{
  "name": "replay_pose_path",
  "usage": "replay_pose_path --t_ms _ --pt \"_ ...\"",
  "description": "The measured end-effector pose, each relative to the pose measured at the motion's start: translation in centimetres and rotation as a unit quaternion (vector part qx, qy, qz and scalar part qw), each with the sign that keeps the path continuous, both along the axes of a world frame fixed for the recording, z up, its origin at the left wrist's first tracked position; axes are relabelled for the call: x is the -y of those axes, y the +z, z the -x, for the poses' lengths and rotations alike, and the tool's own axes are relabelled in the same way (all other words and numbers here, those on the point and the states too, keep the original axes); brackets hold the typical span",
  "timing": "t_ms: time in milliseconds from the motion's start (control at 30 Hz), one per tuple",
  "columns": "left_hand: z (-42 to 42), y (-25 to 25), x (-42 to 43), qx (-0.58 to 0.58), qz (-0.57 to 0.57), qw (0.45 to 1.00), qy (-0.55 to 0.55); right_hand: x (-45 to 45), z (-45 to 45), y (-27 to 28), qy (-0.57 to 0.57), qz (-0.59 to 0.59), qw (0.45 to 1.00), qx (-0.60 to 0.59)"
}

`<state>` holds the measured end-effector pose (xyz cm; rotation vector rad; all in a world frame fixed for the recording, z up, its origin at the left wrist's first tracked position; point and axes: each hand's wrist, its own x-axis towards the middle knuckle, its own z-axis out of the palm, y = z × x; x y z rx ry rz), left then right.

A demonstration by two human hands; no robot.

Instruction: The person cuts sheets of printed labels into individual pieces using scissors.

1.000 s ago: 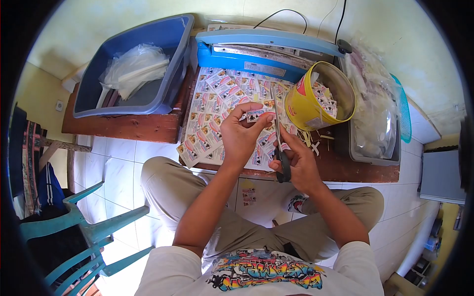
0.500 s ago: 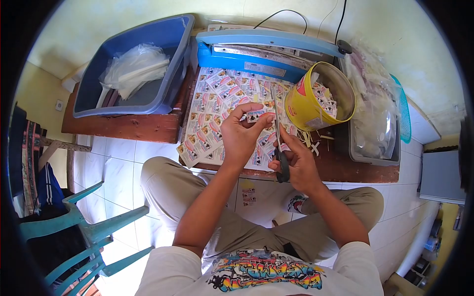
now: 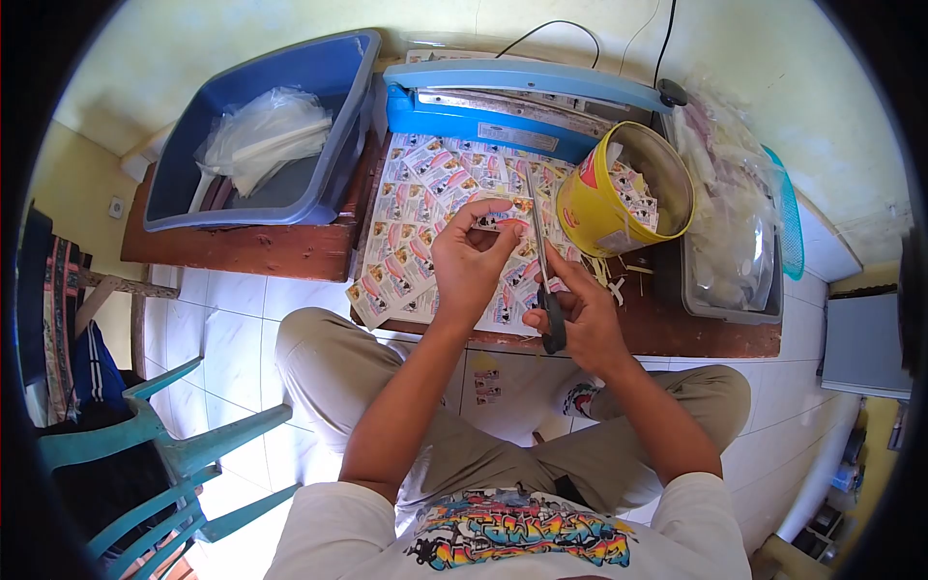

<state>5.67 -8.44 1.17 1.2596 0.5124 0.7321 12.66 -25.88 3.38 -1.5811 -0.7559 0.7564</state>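
Observation:
Pinched between the thumb and fingers of my left hand (image 3: 471, 261) is a small printed label (image 3: 498, 223). Fingers of my right hand (image 3: 587, 319) are wrapped round the black handles of the scissors (image 3: 552, 319). Their long metal blades point away from me, close beside the label's right edge. Under both hands lie printed label sheets (image 3: 396, 261), some overlapping. To the right of the blades, a tilted yellow tub (image 3: 590, 215) holds many cut labels. Thin paper offcuts (image 3: 616, 287) are scattered below the tub.
Behind the sheets stands a blue sealer-like device (image 3: 464, 121) with a long arm. A blue basin (image 3: 319, 188) with plastic bags is at the left. A grey tray (image 3: 730, 314) piled with clear bags is at the right. A green chair (image 3: 145, 425) stands at lower left.
The scissors and my right hand have shifted slightly left, bringing the blades nearer the label. The label has tilted a little in my left hand.

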Motion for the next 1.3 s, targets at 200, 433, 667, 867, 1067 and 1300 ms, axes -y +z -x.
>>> replay_pose_path --t_ms 200,433,667,867,1067,1300 --pt "0.1 -0.8 -0.4 -0.012 -0.046 0.999 0.017 -0.1 0.0 0.5 -0.01 0.061 0.997 0.043" --pt "0.4 -0.2 -0.3 -0.026 -0.054 0.998 0.014 -0.5 0.2 2.0 0.003 0.083 0.996 0.044" --pt "0.7 -0.2 -0.3 -0.042 -0.083 0.996 0.008 -0.8 -0.2 1.7 -0.004 0.119 0.983 0.139" --pt "0.7 -0.3 -0.6 -0.027 -0.072 0.997 -0.002 -1.1 0.1 1.2 -0.023 0.057 0.989 0.132" --pt "0.9 -0.2 -0.7 -0.032 -0.073 0.997 0.016 -1.2 0.6 2.6 0.01 0.098 0.99 0.096" --pt "1.0 0.1 -0.3 0.012 0.004 1.0 -0.028 -0.6 0.9 1.7 0.031 0.094 0.992 0.073"
